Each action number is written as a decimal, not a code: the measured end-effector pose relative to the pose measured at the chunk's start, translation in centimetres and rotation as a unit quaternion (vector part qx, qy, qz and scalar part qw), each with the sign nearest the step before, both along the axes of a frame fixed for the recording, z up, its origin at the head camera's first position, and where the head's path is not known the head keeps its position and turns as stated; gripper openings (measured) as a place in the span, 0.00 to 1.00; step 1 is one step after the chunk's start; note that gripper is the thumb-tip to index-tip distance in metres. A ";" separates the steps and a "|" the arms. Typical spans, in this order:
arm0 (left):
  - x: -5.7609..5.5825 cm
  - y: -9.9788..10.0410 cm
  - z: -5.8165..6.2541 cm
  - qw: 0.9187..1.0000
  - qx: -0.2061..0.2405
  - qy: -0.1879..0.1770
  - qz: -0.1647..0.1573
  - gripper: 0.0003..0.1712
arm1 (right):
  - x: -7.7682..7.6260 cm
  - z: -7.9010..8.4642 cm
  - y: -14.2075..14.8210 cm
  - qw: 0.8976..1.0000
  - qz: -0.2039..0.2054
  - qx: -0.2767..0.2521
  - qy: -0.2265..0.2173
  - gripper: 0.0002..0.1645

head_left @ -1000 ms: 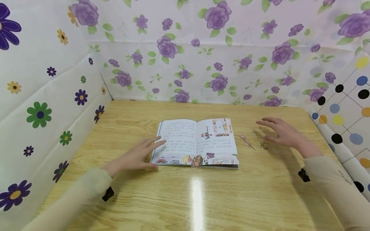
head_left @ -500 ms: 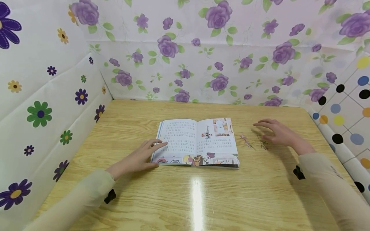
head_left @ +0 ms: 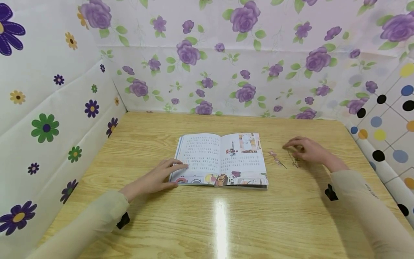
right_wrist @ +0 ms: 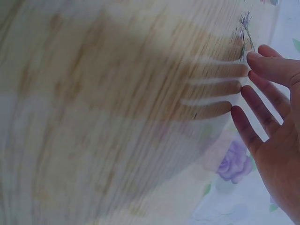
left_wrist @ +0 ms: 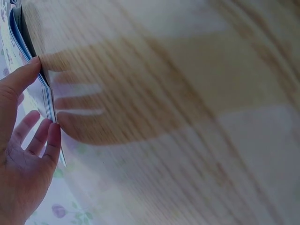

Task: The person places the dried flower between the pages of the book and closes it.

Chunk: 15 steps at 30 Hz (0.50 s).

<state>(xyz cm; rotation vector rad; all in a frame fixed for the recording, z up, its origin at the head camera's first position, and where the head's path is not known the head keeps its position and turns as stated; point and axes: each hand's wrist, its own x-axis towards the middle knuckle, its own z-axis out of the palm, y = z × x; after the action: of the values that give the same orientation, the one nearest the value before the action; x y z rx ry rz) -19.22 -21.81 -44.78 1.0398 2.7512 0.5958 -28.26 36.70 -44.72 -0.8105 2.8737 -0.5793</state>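
An open book [head_left: 203, 151] lies on the wooden table, text on its left page and pictures on its right. My left hand [head_left: 155, 178] rests at the book's lower left corner, fingertips over the left page and thumb along the bottom edge. In the left wrist view the thumb and fingers meet the book's page edges [left_wrist: 48, 98]. Right of the book lie a pink flower sprig [head_left: 275, 158] and a thin dark sprig [head_left: 295, 164]. My right hand [head_left: 312, 151] is over the dark sprig, thumb and index apart around its stem, other fingertips on the table in the right wrist view.
The wooden table [head_left: 181, 219] is bounded by a rose-patterned cloth [head_left: 220, 82] at the back. Flowered cloth [head_left: 74, 118] stands on the left, and dotted cloth [head_left: 385, 122] on the right. Both forearms wear light sleeves with a black device [head_left: 331, 193] under the wrist.
My right hand has moved left and down toward the dark sprig, its fingers bending more. My left fingertips have slid slightly down the left page. The book and sprigs stay put.
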 end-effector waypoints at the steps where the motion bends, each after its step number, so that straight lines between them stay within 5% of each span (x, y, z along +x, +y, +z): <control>1: 0.0 0.0 0.0 1.000 0.000 -0.001 -0.001 0.38 | -0.1 -0.1 0.0 1.000 -0.002 -0.004 -0.002 0.23; 15: 0.0 0.1 -0.3 1.000 0.026 -0.001 -0.016 0.29 | -1.2 -1.5 1.1 0.987 -0.062 -0.105 -0.104 0.13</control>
<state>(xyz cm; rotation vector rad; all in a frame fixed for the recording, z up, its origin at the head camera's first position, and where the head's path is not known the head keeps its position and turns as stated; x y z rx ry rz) -19.22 -21.67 -45.08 1.0918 2.7260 0.6666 -29.44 37.77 -46.18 -0.5577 2.7157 -0.9339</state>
